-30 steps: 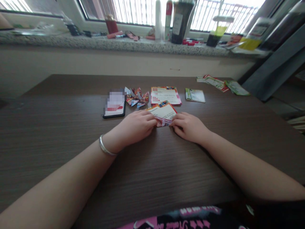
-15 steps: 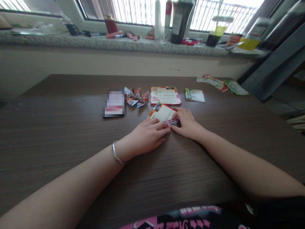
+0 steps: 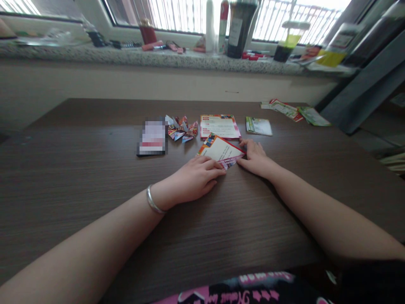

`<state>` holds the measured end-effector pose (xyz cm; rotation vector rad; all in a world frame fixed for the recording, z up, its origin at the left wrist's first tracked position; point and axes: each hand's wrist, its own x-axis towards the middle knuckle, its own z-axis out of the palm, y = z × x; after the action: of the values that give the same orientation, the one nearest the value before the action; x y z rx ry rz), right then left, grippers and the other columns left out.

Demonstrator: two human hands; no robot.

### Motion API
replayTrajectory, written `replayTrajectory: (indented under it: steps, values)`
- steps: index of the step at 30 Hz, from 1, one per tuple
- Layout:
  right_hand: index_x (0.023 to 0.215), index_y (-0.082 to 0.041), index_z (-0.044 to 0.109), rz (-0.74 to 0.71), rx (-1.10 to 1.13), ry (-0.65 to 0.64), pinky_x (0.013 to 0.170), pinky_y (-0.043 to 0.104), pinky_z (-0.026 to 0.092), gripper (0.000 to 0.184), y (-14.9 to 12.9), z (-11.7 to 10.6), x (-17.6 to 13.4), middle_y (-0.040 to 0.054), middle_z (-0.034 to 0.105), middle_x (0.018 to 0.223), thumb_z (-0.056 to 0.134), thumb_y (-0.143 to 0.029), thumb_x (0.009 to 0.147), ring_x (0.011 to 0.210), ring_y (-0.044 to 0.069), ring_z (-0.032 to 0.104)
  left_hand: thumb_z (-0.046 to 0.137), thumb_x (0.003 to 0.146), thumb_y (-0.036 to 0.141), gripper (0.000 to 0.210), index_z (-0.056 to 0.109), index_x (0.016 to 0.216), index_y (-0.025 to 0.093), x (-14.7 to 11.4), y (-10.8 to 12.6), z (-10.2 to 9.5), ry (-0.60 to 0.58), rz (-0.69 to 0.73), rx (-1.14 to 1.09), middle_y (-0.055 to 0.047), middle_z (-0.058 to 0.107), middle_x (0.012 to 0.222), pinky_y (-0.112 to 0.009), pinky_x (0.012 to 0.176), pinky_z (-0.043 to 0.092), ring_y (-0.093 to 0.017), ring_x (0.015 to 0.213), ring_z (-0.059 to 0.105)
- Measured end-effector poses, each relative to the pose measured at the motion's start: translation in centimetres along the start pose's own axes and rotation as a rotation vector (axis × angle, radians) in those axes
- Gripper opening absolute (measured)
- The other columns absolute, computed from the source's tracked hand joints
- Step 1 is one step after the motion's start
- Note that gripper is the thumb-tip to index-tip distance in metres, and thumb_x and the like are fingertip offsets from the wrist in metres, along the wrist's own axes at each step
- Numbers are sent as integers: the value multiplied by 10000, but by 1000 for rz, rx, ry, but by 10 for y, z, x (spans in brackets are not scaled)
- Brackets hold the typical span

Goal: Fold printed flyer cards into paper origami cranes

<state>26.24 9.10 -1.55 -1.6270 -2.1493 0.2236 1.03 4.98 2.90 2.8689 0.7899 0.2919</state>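
A printed paper sheet [image 3: 220, 146] lies on the table, with a colourful top border and a purple strip folded up along its lower edge. My left hand [image 3: 201, 175] rests flat across the sheet's lower left, fingers stretched out and pressing on the fold. A silver bangle circles that wrist. At the sheet's right corner is my right hand [image 3: 256, 158], thumb and fingers apart, fingertips touching the paper. Just behind lies a stack of similar printed sheets [image 3: 220, 126]. Several folded paper pieces [image 3: 182, 128] sit to its left.
A pixelated flat object [image 3: 152, 138] lies left of the folded pieces. A small green-and-white paper stack [image 3: 258, 126] sits on the right, with paper strips [image 3: 286, 110] farther back. Bottles and clutter line the stone windowsill [image 3: 190, 61] behind the brown table [image 3: 79, 177].
My right hand has slid right and slightly away from the left, along the fold to the sheet's right corner. More of the sheet and its purple strip shows. The left hand has barely moved.
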Motion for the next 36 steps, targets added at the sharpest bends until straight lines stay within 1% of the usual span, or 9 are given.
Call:
replayTrajectory:
  steps: [6,11,19,23,27,29,32,34,36]
  values:
    - [1080,-222,469,58,47,56,997,623,392,409,20,3,4,129,598,1148,616,-314,710,1111,353,553,523,906,165,298,660,1166,215,-3,-9,2,35,71,-108,-69,628,1261,-403,1059,424,-214,1185,547]
    - [1109,-211,473,67,32,27,900,575,470,404,30,1,6,140,597,1146,576,-289,727,1083,358,566,553,922,183,215,722,1042,242,-4,-22,4,31,129,-275,-39,662,1241,-373,1055,439,-179,1182,573]
    - [1022,-212,500,42,83,48,924,543,465,327,32,-4,5,139,640,1134,476,-109,712,1099,323,589,663,867,229,126,745,963,241,-5,-33,5,-1,130,-413,-46,646,1285,-398,1082,422,-190,1242,548]
    - [966,-217,525,64,208,102,962,516,454,235,36,-4,4,109,657,1111,457,-129,759,1094,280,595,649,876,238,87,733,862,219,-5,-32,4,-6,100,-417,-30,670,1245,-389,1095,404,-186,1236,547]
    - [960,-219,568,97,320,157,960,508,452,154,30,-6,5,85,679,1059,489,-278,842,1024,256,615,581,915,221,130,701,961,204,-5,-25,3,29,47,-332,-47,700,1132,-350,1021,461,-170,1118,599]
    - [984,-213,584,92,353,159,957,496,456,183,24,-7,5,87,682,1055,501,-304,849,1015,251,618,555,927,219,206,671,1096,198,-4,-20,4,56,17,-191,-76,679,1120,-350,967,486,-180,1064,606]
    - [1021,-206,598,65,374,149,972,483,449,212,16,-9,4,90,680,1078,499,-288,852,1039,245,615,498,956,236,339,591,1280,201,-4,-14,5,73,7,76,-111,657,1083,-422,964,477,-221,1042,592]
    - [1052,-202,600,49,376,138,967,476,454,235,13,-10,4,92,674,1106,499,-286,857,1051,244,611,478,963,221,324,614,1257,210,-5,-12,7,53,9,148,-110,649,1069,-434,955,481,-225,1028,593]
    - [1073,-198,597,40,378,136,958,474,461,249,12,-11,4,93,670,1119,497,-287,862,1043,243,613,478,964,201,302,648,1211,232,-5,-13,8,61,31,134,-102,639,1121,-421,954,488,-219,1056,593]
